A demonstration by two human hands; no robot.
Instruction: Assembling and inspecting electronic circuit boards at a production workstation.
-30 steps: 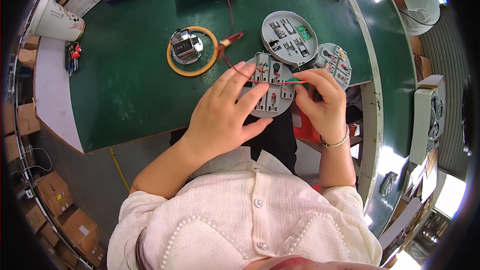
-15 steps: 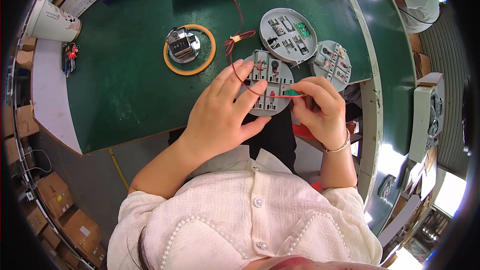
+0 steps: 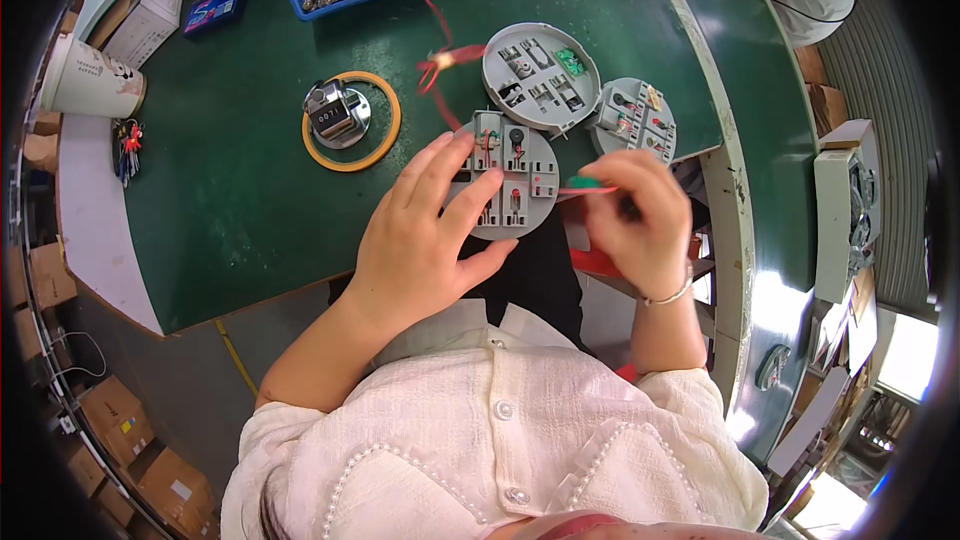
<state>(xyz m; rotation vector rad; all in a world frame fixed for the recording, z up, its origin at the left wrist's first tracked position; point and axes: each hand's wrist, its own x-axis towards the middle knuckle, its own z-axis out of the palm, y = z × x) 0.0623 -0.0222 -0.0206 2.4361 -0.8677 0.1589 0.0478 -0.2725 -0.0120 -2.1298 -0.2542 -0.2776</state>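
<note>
Three round grey plastic discs sit on the smooth green table (image 3: 250, 190). One grey disc (image 3: 505, 180), full of little slots, lies flat at the table's near edge. At its 7 o'clock, the left hand (image 3: 425, 240) rests on it, fingers spread flat, gripping nothing. At 3 o'clock, the right hand (image 3: 640, 220) pinches a thin red wire with a green tip (image 3: 585, 183); it lies sideways, pointing at 9 o'clock.
</note>
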